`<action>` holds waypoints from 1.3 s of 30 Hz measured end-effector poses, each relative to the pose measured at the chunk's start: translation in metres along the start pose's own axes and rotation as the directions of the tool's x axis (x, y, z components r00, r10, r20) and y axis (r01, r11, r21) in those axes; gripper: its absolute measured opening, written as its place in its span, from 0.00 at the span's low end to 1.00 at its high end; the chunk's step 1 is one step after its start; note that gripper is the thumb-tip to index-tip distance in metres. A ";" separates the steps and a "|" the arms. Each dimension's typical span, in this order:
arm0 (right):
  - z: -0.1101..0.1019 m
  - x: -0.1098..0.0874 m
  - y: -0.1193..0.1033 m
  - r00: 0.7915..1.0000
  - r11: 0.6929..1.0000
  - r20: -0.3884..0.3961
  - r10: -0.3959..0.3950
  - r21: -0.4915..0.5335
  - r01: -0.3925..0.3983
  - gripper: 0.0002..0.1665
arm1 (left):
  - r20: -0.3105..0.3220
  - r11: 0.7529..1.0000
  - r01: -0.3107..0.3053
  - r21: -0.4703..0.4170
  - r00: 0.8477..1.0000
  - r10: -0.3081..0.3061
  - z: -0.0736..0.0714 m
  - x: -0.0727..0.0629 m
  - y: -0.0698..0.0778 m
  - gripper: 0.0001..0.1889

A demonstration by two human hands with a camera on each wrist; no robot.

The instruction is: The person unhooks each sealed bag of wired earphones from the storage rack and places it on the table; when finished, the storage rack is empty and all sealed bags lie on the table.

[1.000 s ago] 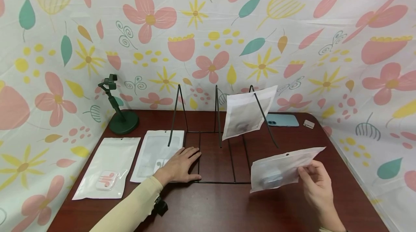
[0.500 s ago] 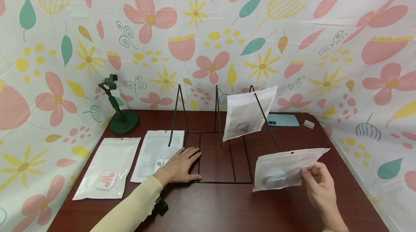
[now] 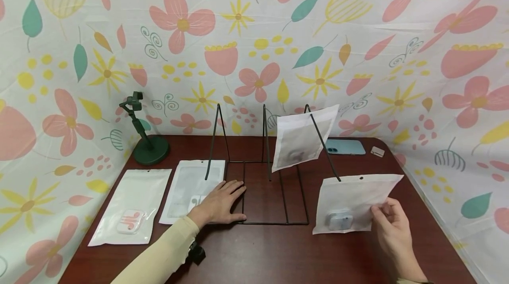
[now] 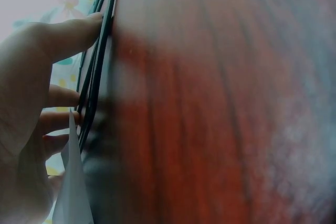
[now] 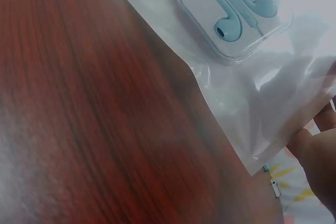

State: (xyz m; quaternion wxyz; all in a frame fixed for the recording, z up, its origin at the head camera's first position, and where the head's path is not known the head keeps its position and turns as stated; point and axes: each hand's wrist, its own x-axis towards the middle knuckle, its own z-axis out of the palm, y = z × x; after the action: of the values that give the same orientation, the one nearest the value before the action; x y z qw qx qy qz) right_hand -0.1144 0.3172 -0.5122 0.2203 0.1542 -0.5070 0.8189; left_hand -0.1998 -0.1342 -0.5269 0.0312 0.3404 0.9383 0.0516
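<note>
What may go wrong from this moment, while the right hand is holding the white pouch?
The right hand pinches the white pouch by one side edge only, so it might twist or slip. In the head view, its top edge appears to meet the right prong, so it might snag. A bump could shift the hanging pouch on that prong.

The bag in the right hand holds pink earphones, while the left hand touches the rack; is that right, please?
Not quite: the earphones in the bag in the right hand are light blue, not pink, as the right wrist view shows; the left hand does touch the rack.
</note>
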 end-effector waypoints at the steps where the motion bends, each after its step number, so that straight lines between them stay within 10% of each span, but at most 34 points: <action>1: -0.001 0.000 0.000 1.000 1.000 -0.014 0.012 -0.010 -0.012 0.21 | -0.001 1.000 -0.001 0.000 1.000 0.001 0.000 0.000 0.000 0.46; 24: -0.013 0.028 0.006 0.918 0.854 -0.132 0.374 -0.336 -0.397 0.12 | 0.010 1.000 0.006 -0.005 1.000 -0.006 0.000 0.000 0.000 0.47; 32: -0.012 0.039 0.009 0.885 0.722 -0.166 0.435 -0.524 -0.452 0.15 | 0.000 1.000 -0.004 -0.008 1.000 0.004 -0.001 0.000 -0.001 0.47; 39: -0.015 0.042 0.018 0.871 0.423 -0.199 0.448 -0.812 -0.403 0.20 | 0.007 1.000 -0.001 0.010 1.000 0.001 0.002 0.001 -0.001 0.47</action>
State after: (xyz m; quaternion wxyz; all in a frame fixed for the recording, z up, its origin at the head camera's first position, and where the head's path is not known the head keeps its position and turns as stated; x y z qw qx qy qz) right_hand -0.1603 0.3329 -0.5123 0.0400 -0.0828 -0.8600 0.5019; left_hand -0.2007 -0.1345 -0.5291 0.0325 0.3411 0.9383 0.0456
